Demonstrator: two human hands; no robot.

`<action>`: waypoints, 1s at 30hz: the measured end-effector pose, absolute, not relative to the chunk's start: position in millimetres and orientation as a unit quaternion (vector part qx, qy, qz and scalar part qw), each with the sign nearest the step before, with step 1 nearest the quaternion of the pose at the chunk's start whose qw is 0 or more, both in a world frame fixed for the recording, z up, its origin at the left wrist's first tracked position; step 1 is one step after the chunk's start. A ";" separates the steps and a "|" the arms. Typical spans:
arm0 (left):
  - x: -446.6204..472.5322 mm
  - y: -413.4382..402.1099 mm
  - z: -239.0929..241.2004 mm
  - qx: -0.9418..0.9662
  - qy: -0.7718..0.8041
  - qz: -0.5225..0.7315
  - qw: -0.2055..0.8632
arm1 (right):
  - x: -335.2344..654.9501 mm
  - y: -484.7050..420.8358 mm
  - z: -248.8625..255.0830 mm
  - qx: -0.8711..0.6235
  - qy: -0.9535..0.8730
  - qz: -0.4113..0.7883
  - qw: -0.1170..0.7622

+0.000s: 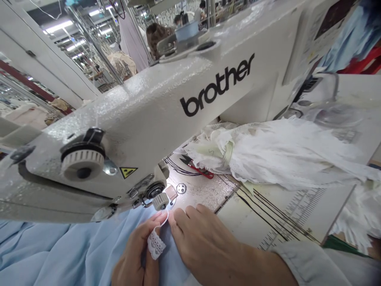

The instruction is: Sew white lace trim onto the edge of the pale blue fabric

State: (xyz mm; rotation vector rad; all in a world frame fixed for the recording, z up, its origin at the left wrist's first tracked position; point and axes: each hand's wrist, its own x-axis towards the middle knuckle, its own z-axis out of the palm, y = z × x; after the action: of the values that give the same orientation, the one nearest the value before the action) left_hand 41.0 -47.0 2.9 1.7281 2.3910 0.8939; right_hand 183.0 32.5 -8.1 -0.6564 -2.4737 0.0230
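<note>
Under the sewing machine [133,119], left fingers [157,218] pinched a lace tab [156,245], right fingers [181,217] pressed blue cloth [59,246] flat; slipping could misplace the tab.

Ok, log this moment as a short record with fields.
left hand: holds a thin white loop, a strip of white lace hanging from it
right hand: rests on light blue cloth, beside the loop
machine: white Brother sewing machine, above the hands
on the table: red-handled snips, bundle of white lacy cloth
background: another person, beyond the machine
</note>
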 end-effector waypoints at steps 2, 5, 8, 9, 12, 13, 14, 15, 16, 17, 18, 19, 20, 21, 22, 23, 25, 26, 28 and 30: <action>35.8 -44.9 2.9 0.562 0.775 0.288 0.028 | 181.6 31.7 -10.1 -0.251 -0.927 0.009 0.280; 26.5 -41.2 2.8 0.594 0.751 0.288 0.026 | 180.1 31.3 -15.0 -0.259 -0.926 0.013 0.273; 22.5 -39.2 2.2 0.607 0.740 0.288 0.030 | 180.6 32.7 -18.4 -0.257 -0.924 0.015 0.282; 23.0 -39.0 2.0 0.602 0.742 0.292 0.031 | 180.9 33.3 -18.6 -0.254 -0.924 0.018 0.287; 26.4 -38.8 1.4 0.589 0.748 0.305 0.029 | 181.0 34.0 -16.3 -0.247 -0.925 0.017 0.289; 27.0 -38.5 1.1 0.593 0.745 0.304 0.031 | 180.8 33.9 -14.7 -0.249 -0.924 0.012 0.289; 26.9 -38.0 0.8 0.594 0.745 0.302 0.032 | 180.8 33.8 -12.6 -0.255 -0.924 0.006 0.285; 26.2 -37.4 0.4 0.594 0.746 0.298 0.032 | 181.2 33.9 -10.0 -0.259 -0.924 -0.001 0.280; 24.8 -36.7 0.0 0.594 0.748 0.293 0.032 | 182.1 34.2 -7.1 -0.261 -0.924 -0.007 0.279; 22.9 -35.8 -0.3 0.594 0.751 0.288 0.031 | 183.6 34.9 -4.1 -0.261 -0.924 -0.008 0.278; 20.6 -34.9 -0.5 0.595 0.752 0.284 0.029 | 185.7 35.9 -1.0 -0.255 -0.926 -0.003 0.277; 18.1 -34.1 -0.4 0.598 0.750 0.280 0.027 | 188.2 37.0 1.7 -0.246 -0.929 0.008 0.277; 15.7 -33.3 -0.1 0.606 0.745 0.279 0.025 | 190.8 38.1 3.8 -0.240 -0.930 0.023 0.277; 13.3 -32.8 0.5 0.616 0.736 0.279 0.024 | 193.2 39.0 5.0 -0.236 -0.930 0.039 0.280; 11.3 -32.5 1.3 0.630 0.724 0.279 0.021 | 195.0 39.7 5.3 -0.233 -0.929 0.058 0.280; 9.9 -32.7 2.2 0.649 0.708 0.277 0.014 | 196.1 40.0 4.6 -0.230 -0.929 0.076 0.281; 9.4 -34.5 4.2 0.700 0.666 0.258 -0.008 | 196.0 39.8 1.3 -0.230 -0.925 0.105 0.285; 10.5 -36.1 5.0 0.719 0.649 0.249 -0.024 | 195.1 39.4 -0.8 -0.231 -0.923 0.113 0.287; 14.8 -40.3 5.9 0.732 0.635 0.239 -0.054 | 192.3 38.4 -4.8 -0.234 -0.918 0.106 0.302; 20.4 -44.3 5.7 0.719 0.647 0.243 -0.073 | 190.1 37.6 -7.5 -0.239 -0.913 0.076 0.323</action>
State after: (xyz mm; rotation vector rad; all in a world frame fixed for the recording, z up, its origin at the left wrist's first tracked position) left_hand 20.4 -44.3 5.7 2.3699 2.1331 0.7993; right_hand 190.1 37.6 -7.5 -0.6261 -2.3956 0.1984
